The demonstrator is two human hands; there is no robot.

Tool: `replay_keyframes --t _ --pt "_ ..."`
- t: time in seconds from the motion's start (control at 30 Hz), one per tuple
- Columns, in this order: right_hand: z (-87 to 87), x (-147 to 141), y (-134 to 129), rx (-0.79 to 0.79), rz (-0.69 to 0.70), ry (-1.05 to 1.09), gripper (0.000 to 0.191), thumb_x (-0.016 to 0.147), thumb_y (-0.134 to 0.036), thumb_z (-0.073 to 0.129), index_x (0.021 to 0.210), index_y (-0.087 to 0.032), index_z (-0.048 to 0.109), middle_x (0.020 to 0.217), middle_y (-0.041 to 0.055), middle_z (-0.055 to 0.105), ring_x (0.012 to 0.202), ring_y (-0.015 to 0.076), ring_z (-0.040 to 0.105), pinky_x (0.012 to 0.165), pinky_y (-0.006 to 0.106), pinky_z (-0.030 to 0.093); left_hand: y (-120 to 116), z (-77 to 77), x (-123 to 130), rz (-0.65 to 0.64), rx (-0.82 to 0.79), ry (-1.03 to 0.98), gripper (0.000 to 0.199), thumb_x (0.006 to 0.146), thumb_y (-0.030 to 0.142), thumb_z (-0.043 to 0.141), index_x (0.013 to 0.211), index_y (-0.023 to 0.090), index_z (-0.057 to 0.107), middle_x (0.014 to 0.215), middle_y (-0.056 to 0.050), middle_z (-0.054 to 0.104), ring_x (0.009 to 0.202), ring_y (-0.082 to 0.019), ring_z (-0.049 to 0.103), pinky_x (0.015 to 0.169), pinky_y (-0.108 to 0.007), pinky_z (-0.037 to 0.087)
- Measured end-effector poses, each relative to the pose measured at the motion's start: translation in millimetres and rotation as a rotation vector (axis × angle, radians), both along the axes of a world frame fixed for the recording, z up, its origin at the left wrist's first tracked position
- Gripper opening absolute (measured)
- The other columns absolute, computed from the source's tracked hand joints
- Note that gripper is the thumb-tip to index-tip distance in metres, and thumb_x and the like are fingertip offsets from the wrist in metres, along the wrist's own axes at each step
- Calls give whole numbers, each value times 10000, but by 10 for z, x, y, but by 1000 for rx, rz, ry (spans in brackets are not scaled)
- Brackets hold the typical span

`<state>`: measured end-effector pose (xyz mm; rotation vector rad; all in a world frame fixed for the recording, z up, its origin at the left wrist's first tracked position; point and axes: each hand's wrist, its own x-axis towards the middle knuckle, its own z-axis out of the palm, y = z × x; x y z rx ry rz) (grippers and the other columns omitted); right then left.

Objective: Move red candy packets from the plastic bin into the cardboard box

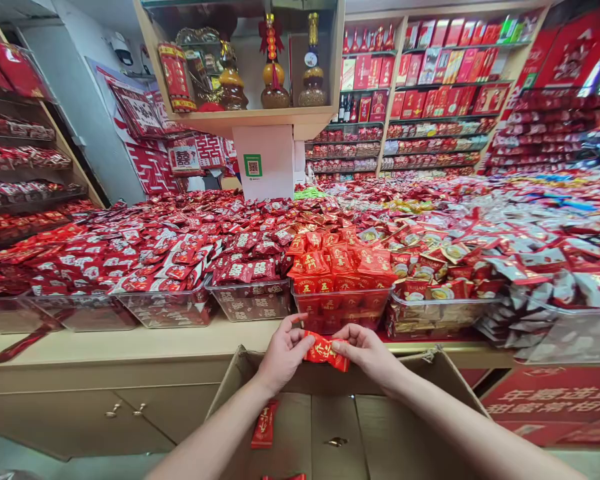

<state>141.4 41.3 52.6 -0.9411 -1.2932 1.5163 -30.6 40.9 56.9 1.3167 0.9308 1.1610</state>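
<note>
1. The cardboard box stands open-topped below the hands; its side walls slant outward, with room inside above the brown bottom flaps.
2. Its far edge runs beneath the hands, near the front of the countertop, whose pale strip shows to the left.
3. Just beyond the hands, a clear plastic bin heaped with red packets limits forward room; neighbouring bins flank it closely.
4. The red candy packet is held above the box's far edge, in front of that bin.
5. Its long axis lies roughly crosswise, the right end dipping lower; the gold-lettered face turns up toward the wearer.
6. The left hand pinches the left end under its thumb, index finger lifted.
7. The right hand pinches the other end between thumb and index finger.
8. A second red packet lies inside the box at left, its long axis pointing nearly away from the wearer.
</note>
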Motion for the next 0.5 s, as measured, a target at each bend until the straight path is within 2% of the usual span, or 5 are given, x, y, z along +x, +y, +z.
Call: replay_keyframes --t 0.07,0.2,0.37,0.43,0.5 --pt "-41 -11 16 23 -19 3 387 569 -457 714 664 -152 496 579 -11 602 499 85 501 511 241 391 -13 10 2 -43 -7 15 563 690 276 654 1150 172 347 743 7 630 590 -93 557 504 -189 399" --pt "-111 -22 32 106 34 -28 372 578 -442 716 637 -155 486 654 10 617 557 97 527 549 253 411 -35 11 -8 -114 -9 64 653 670 191 671 1207 177 300 815 -20 641 745 -137 600 723 -293 449" --pt "-136 -64 17 175 85 -143 319 611 -385 701 744 -169 509 687 -3 589 612 116 546 580 255 430 -63 6 -58 -197 17 116 614 699 147 613 1227 201 303 881 -14 603 804 -136 579 763 -298 426" --pt "-129 -84 16 204 104 -187 262 652 -334 665 805 -164 536 736 15 603 660 126 557 611 259 439 -65 -3 -75 -204 47 143 596 716 133 578 1239 208 301 897 -12 591 830 -134 566 788 -296 414" --pt "-114 -97 22 217 119 -243 187 686 -265 609 824 -152 555 737 25 611 662 128 558 613 256 441 -50 -22 -79 -187 67 158 552 738 135 537 1237 198 312 866 -7 589 788 -121 555 745 -272 419"
